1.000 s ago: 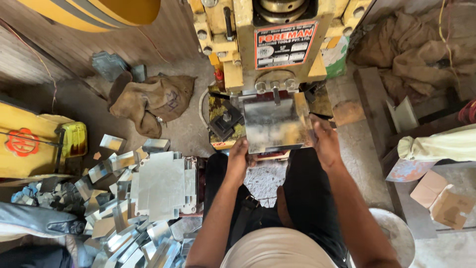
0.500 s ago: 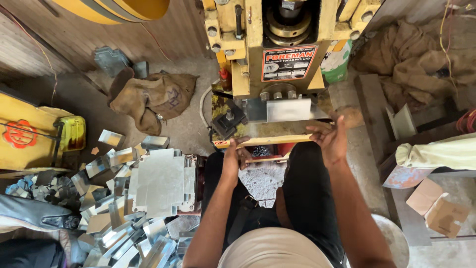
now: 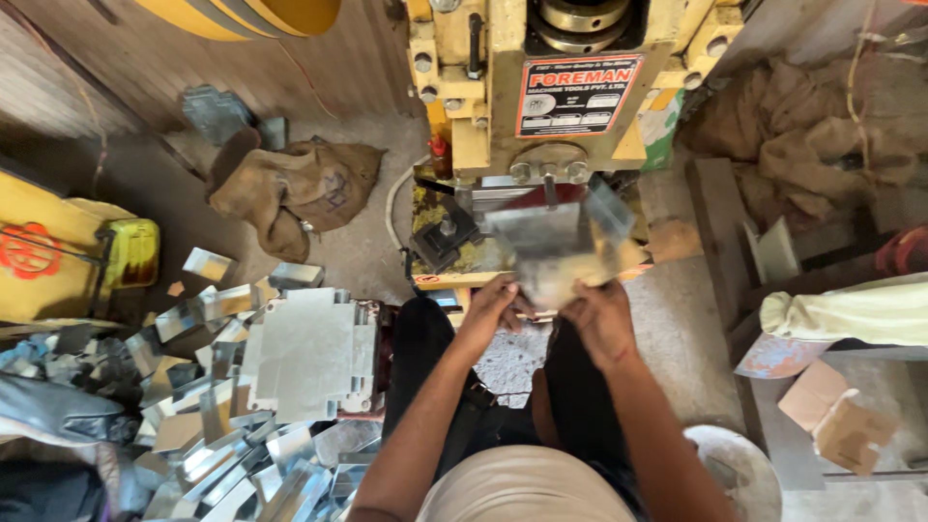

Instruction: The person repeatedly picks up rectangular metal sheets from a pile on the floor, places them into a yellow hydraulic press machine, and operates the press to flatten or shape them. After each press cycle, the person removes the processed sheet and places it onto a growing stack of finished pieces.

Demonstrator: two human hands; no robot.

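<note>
We see the metal sheet (image 3: 556, 242) only as a blur, so we cannot tell its shape. Our left hand (image 3: 493, 307) and right hand (image 3: 597, 314) hide its near edge. The top edge cuts off the yellow press machine (image 3: 483, 87). Our legs hide the floor below.

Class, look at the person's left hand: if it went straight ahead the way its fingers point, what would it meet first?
The left hand already touches the blurred metal sheet, so that comes first. Beyond it stands the yellow press machine, though depth is hard to judge from above.
</note>
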